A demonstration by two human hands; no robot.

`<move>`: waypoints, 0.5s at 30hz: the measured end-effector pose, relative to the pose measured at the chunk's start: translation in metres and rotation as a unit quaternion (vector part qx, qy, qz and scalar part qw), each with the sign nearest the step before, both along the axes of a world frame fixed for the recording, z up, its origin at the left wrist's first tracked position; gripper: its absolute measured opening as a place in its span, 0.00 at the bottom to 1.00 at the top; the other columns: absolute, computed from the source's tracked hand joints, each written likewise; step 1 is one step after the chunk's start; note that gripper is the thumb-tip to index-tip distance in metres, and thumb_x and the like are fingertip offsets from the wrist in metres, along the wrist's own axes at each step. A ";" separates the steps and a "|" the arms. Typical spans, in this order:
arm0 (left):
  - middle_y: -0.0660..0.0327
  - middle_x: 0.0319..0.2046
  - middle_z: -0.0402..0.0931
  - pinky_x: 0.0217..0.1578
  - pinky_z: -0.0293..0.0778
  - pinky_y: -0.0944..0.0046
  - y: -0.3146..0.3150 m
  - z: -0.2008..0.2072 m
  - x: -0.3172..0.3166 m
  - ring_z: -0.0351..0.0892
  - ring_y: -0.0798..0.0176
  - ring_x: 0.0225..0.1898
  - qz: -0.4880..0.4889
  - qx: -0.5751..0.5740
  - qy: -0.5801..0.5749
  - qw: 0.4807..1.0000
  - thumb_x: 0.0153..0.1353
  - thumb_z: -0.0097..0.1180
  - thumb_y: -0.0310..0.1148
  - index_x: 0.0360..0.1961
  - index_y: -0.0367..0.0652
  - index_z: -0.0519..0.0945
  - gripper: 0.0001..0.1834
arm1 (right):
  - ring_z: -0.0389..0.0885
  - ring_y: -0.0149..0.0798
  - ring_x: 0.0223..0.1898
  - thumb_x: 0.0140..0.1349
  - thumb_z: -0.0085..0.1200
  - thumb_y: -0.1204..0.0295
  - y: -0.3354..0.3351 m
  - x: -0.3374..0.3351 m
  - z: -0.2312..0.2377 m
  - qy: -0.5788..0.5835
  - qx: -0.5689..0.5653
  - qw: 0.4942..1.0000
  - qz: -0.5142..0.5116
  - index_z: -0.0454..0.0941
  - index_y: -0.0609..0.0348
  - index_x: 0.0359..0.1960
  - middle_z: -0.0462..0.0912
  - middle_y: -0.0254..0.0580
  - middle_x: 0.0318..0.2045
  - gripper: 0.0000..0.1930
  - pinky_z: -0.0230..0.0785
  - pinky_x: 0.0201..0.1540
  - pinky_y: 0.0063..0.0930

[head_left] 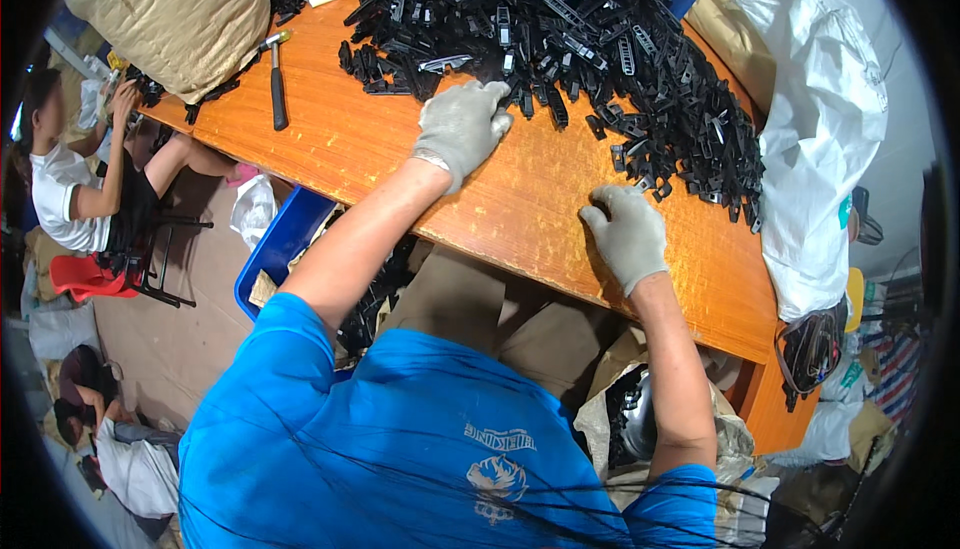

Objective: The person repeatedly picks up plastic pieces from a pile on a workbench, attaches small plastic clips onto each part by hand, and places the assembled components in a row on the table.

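A large heap of black plastic clip-like parts covers the far side of the wooden table. My left hand, in a grey glove, lies at the heap's near edge with its fingers bent and a little apart. Its fingertips are partly hidden against the table and parts, and nothing shows in its grip. My right hand, gloved likewise, rests on the bare wood close to the table's near edge. Its thumb and forefinger stand apart with nothing between them. Several loose clips lie just beyond it.
A hammer lies on the table to the left, beside a large tan sack. White sacking hangs at the right edge. Under the table at left is a blue bin. Other people sit working at far left.
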State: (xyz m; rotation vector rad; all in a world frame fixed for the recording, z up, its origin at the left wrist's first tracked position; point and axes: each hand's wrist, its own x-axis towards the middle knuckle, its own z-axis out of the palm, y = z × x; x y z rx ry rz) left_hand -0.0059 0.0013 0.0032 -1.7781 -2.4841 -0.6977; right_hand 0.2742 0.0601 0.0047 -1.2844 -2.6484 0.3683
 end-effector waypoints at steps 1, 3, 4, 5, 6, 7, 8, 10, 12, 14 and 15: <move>0.53 0.49 0.87 0.54 0.81 0.43 0.005 -0.006 0.000 0.86 0.46 0.55 0.001 0.001 0.002 1.000 0.71 0.63 0.42 0.60 0.51 0.85 0.19 | 0.89 0.56 0.49 0.67 0.69 0.58 -0.002 -0.002 -0.002 0.004 0.000 1.000 0.005 0.89 0.53 0.50 0.89 0.52 0.47 0.16 0.82 0.52 0.49; 0.56 0.48 0.86 0.53 0.81 0.46 0.012 -0.015 -0.001 0.86 0.46 0.51 0.038 0.037 0.002 0.999 0.70 0.65 0.42 0.54 0.54 0.88 0.14 | 0.89 0.56 0.50 0.67 0.66 0.62 -0.004 -0.004 0.001 0.015 -0.014 1.000 0.019 0.89 0.53 0.50 0.88 0.53 0.47 0.14 0.82 0.54 0.49; 0.56 0.48 0.86 0.53 0.81 0.46 0.012 -0.018 0.000 0.86 0.46 0.51 0.038 0.036 0.003 0.999 0.70 0.65 0.42 0.54 0.54 0.88 0.14 | 0.89 0.56 0.50 0.67 0.66 0.62 -0.005 -0.006 0.005 0.016 -0.015 1.000 0.020 0.89 0.53 0.50 0.88 0.53 0.47 0.14 0.82 0.54 0.49; 0.57 0.46 0.86 0.52 0.81 0.46 0.011 -0.022 0.000 0.86 0.46 0.50 0.044 0.043 0.002 0.998 0.69 0.65 0.41 0.50 0.53 0.88 0.11 | 0.89 0.56 0.50 0.67 0.66 0.64 -0.006 -0.008 0.007 0.029 -0.026 0.999 0.016 0.89 0.54 0.50 0.89 0.54 0.47 0.13 0.82 0.54 0.49; 0.57 0.44 0.86 0.51 0.81 0.46 0.010 -0.024 0.003 0.86 0.47 0.49 0.046 0.051 0.000 0.998 0.69 0.66 0.40 0.46 0.53 0.88 0.09 | 0.89 0.56 0.49 0.67 0.65 0.66 -0.007 -0.006 0.009 0.042 -0.036 0.998 0.009 0.89 0.56 0.50 0.89 0.54 0.47 0.13 0.81 0.54 0.48; 0.57 0.44 0.86 0.51 0.81 0.46 0.009 -0.025 0.006 0.86 0.47 0.49 0.043 0.050 0.000 0.998 0.69 0.66 0.40 0.46 0.53 0.88 0.09 | 0.89 0.56 0.49 0.67 0.65 0.66 -0.004 -0.004 0.003 0.042 -0.037 0.998 0.006 0.89 0.56 0.50 0.89 0.54 0.47 0.13 0.81 0.54 0.48; 0.58 0.43 0.86 0.50 0.80 0.46 0.008 -0.027 0.008 0.85 0.47 0.49 0.029 0.062 0.000 0.998 0.68 0.67 0.39 0.44 0.52 0.87 0.07 | 0.89 0.56 0.49 0.67 0.65 0.67 0.000 -0.003 -0.006 0.129 -0.032 0.991 0.024 0.89 0.58 0.50 0.89 0.55 0.46 0.13 0.81 0.54 0.47; 0.58 0.42 0.86 0.49 0.80 0.45 0.001 -0.031 0.006 0.85 0.47 0.48 0.019 0.070 0.000 0.997 0.67 0.67 0.38 0.41 0.51 0.86 0.06 | 0.89 0.56 0.48 0.67 0.65 0.69 -0.004 -0.010 -0.004 0.215 -0.032 0.975 0.044 0.88 0.59 0.49 0.89 0.55 0.46 0.12 0.81 0.54 0.47; 0.59 0.41 0.86 0.48 0.79 0.45 -0.007 -0.031 0.005 0.85 0.48 0.49 -0.017 0.038 0.014 0.999 0.65 0.68 0.37 0.39 0.51 0.84 0.05 | 0.89 0.55 0.48 0.66 0.65 0.71 -0.016 -0.019 -0.001 0.279 -0.083 0.957 0.011 0.88 0.62 0.49 0.89 0.56 0.45 0.13 0.81 0.55 0.45; 0.60 0.42 0.86 0.48 0.79 0.45 -0.020 -0.030 0.008 0.85 0.48 0.49 -0.069 0.038 0.020 0.997 0.65 0.68 0.36 0.38 0.51 0.84 0.06 | 0.88 0.53 0.48 0.64 0.67 0.71 -0.021 -0.018 -0.010 0.292 -0.103 0.951 0.004 0.88 0.61 0.47 0.89 0.53 0.43 0.11 0.80 0.54 0.44; 0.61 0.43 0.86 0.48 0.79 0.45 -0.029 -0.028 0.009 0.85 0.48 0.49 -0.115 0.039 0.026 0.992 0.65 0.69 0.36 0.37 0.50 0.84 0.06 | 0.88 0.53 0.48 0.64 0.68 0.70 -0.022 -0.017 -0.013 0.247 -0.065 0.967 0.023 0.88 0.60 0.46 0.89 0.52 0.42 0.11 0.80 0.54 0.44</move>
